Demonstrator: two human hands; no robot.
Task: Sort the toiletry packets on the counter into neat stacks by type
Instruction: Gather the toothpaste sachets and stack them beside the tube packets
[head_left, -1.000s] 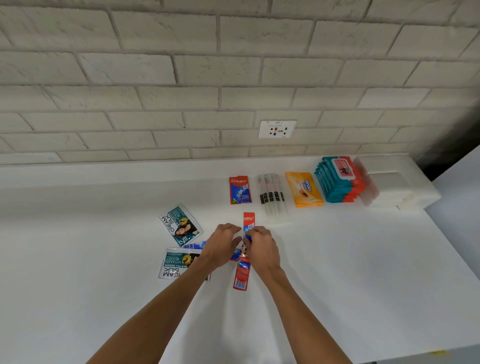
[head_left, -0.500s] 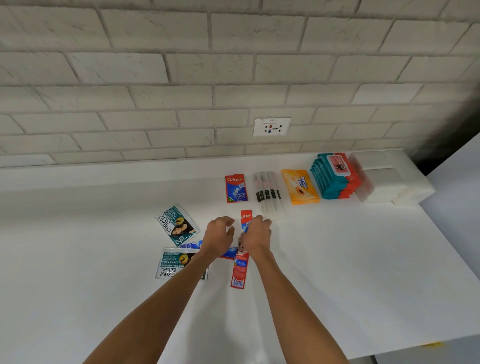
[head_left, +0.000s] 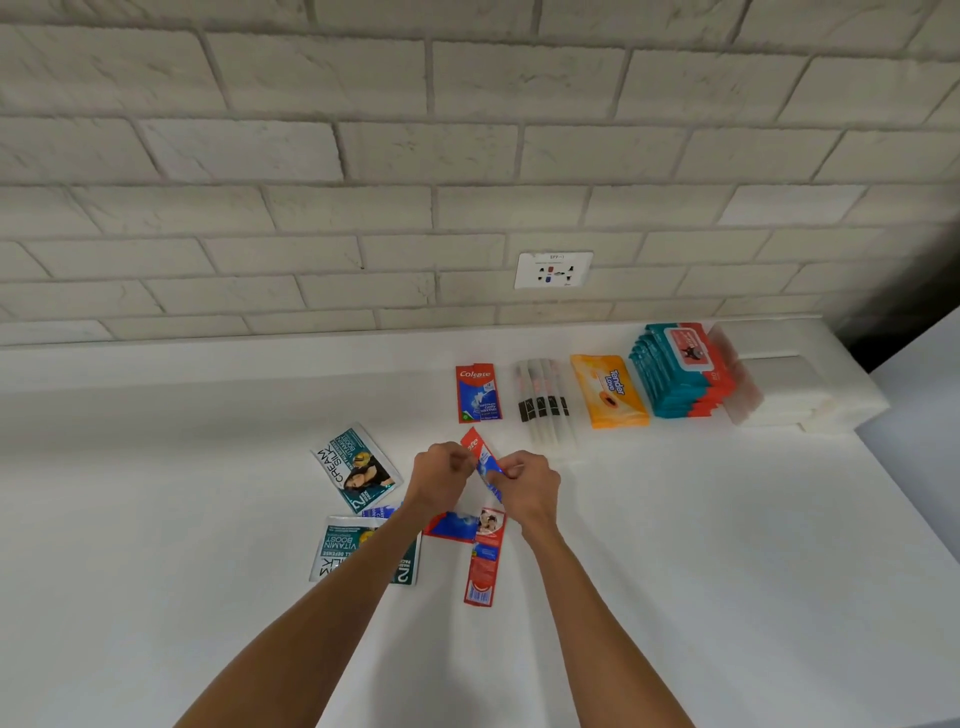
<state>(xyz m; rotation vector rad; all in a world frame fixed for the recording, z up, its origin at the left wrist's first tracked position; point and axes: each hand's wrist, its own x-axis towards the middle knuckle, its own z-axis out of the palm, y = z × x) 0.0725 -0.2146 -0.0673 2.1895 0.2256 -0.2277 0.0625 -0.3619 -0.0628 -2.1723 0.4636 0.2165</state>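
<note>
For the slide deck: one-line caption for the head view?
Both hands pinch a red toothpaste sachet above loose packets on the white counter.

Glossy foil-like sachets (head_left: 356, 469) lie on a smooth matt white counter (head_left: 675, 545) below a rough brick wall (head_left: 311, 156).

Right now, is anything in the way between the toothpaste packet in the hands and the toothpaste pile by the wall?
No. Both hands, left hand and right hand, hold the toothpaste packet. Only bare counter lies between it and the Colgate stack.

Wall socket (head_left: 552, 269) on pale brick wall (head_left: 363, 156)
</note>
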